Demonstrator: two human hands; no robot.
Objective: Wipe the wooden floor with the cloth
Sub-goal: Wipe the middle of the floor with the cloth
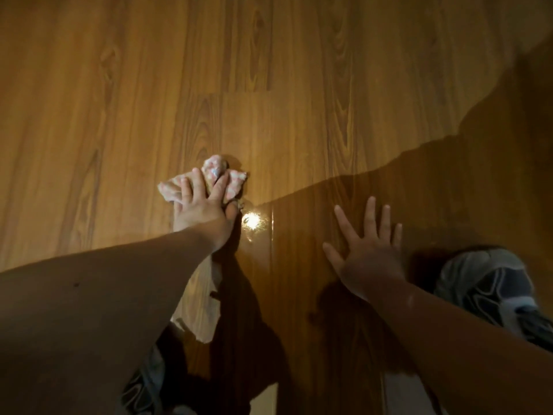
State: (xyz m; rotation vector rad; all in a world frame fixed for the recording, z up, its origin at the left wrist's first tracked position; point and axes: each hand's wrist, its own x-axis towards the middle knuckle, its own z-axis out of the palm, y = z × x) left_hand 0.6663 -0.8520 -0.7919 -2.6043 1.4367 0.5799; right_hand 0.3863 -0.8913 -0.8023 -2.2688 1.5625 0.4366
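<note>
A crumpled pink-and-white patterned cloth (232,181) lies on the glossy wooden floor (299,85) at the middle of the view. My left hand (203,205) lies on top of it with fingers stretched forward and spread, pressing it down; a lump of cloth pokes up between two fingers. The near part of the cloth is hidden under my palm. My right hand (366,253) rests flat on the floor to the right, fingers spread, holding nothing, well apart from the cloth.
A bright light glare (251,221) shines on the planks just right of my left wrist. My grey and black shoe (490,289) stands at the right edge, another shoe (140,384) at the bottom left. My shadow darkens the floor's right side.
</note>
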